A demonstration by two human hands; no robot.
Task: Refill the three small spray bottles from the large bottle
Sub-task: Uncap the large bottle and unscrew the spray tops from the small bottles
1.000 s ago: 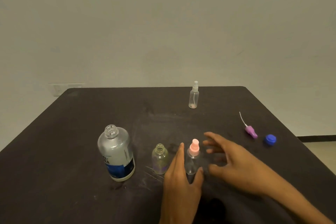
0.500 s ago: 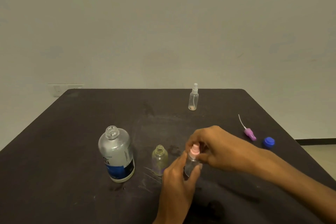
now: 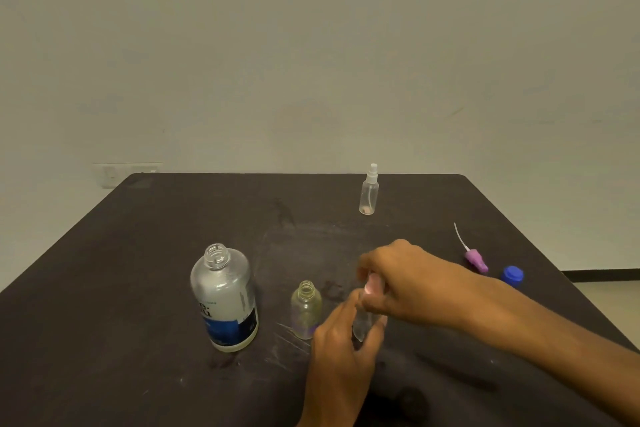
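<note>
Our left hand (image 3: 341,340) wraps the small clear plastic spray bottle (image 3: 362,328) upright, while our right hand (image 3: 398,282), fingers curled from above, pinches its pink spray cap (image 3: 372,286).

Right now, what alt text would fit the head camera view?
Two hands work a small pink-capped spray bottle: left hand holds its body, right hand grips its cap. An open large bottle and uncapped small bottle stand alongside.
</note>
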